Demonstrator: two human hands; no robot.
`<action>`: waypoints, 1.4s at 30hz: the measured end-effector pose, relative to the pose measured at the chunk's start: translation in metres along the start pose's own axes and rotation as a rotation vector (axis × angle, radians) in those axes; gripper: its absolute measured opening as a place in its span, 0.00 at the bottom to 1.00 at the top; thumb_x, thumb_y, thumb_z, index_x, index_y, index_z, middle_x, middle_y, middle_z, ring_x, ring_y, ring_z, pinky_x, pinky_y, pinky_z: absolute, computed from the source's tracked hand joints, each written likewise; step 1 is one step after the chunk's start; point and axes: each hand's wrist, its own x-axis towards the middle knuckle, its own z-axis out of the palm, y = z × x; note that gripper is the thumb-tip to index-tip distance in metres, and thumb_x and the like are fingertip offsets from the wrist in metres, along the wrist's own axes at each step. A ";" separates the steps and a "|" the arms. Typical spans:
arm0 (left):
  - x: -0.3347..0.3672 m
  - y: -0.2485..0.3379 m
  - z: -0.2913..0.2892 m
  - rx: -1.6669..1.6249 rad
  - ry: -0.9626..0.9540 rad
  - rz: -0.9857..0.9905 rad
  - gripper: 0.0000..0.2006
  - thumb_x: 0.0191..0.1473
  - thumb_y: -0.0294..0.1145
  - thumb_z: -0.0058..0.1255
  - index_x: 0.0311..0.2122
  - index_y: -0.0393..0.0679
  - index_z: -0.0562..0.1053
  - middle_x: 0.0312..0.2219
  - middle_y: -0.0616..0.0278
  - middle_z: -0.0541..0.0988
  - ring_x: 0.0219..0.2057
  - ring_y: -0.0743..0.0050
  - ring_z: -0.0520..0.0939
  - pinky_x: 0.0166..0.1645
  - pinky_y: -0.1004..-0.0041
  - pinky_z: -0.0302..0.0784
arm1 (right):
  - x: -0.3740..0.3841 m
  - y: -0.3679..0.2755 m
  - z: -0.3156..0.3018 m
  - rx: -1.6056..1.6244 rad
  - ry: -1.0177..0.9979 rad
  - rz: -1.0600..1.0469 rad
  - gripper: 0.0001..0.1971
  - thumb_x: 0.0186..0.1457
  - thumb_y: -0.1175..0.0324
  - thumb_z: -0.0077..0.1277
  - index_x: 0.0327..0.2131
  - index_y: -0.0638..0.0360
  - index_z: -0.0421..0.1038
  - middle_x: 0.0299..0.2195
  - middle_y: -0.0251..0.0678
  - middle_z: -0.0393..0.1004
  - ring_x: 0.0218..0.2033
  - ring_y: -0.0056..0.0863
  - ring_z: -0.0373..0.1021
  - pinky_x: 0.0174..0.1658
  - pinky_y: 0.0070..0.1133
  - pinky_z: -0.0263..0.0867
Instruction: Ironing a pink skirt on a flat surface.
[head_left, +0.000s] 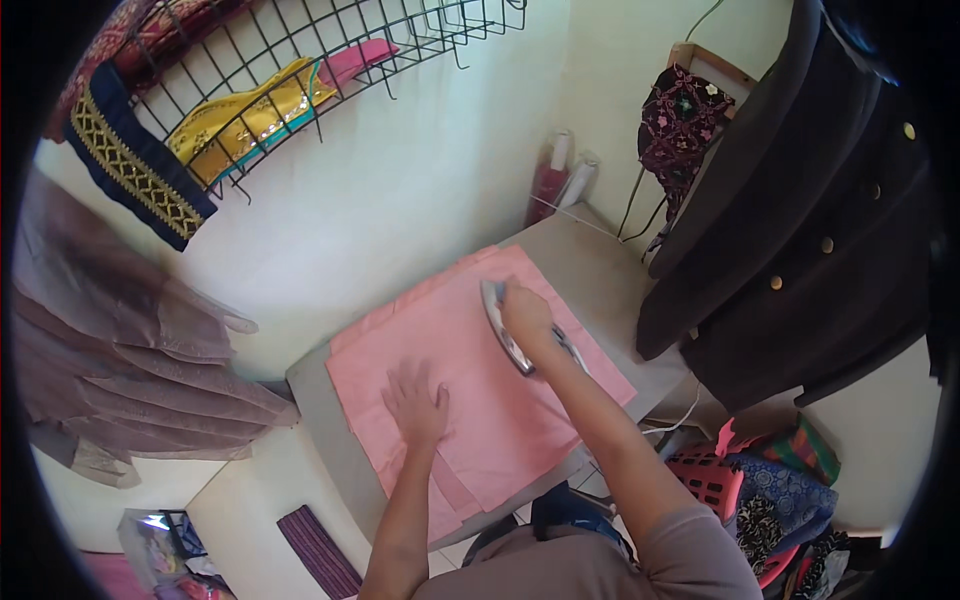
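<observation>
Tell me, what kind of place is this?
Probably a room for ironing clothes, maybe at home or in a small tailor's shop: there's an iron on pink cloth, a dark coat hanging up, and a basket with fabrics.

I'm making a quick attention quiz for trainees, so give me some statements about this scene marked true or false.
1. The right hand grips an iron. True.
2. The pink cloth lies on the floor. False: it lies on the grey table.
3. The dark coat has gold-coloured buttons. True.
4. The left hand is clenched. False: its fingers are spread, over the cloth.
</observation>
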 end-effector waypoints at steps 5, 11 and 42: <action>-0.007 -0.004 0.004 0.019 -0.015 -0.040 0.30 0.52 0.46 0.47 0.61 0.60 0.59 0.63 0.60 0.52 0.64 0.49 0.48 0.64 0.44 0.40 | -0.023 0.028 -0.023 -0.079 -0.043 0.100 0.18 0.51 0.61 0.54 0.39 0.61 0.62 0.28 0.48 0.76 0.31 0.47 0.74 0.35 0.38 0.70; -0.009 0.001 0.003 0.048 -0.037 -0.047 0.30 0.52 0.47 0.47 0.61 0.60 0.58 0.63 0.62 0.52 0.65 0.50 0.48 0.64 0.45 0.39 | 0.042 0.029 -0.027 -0.057 -0.052 0.131 0.17 0.53 0.60 0.52 0.41 0.62 0.64 0.31 0.49 0.76 0.34 0.47 0.74 0.37 0.37 0.70; -0.008 -0.011 0.018 0.025 0.129 -0.012 0.28 0.53 0.50 0.45 0.60 0.62 0.60 0.62 0.62 0.55 0.63 0.51 0.53 0.63 0.46 0.45 | -0.093 0.049 -0.064 -0.255 -0.149 0.144 0.22 0.49 0.53 0.55 0.38 0.62 0.66 0.31 0.55 0.75 0.36 0.55 0.71 0.38 0.43 0.66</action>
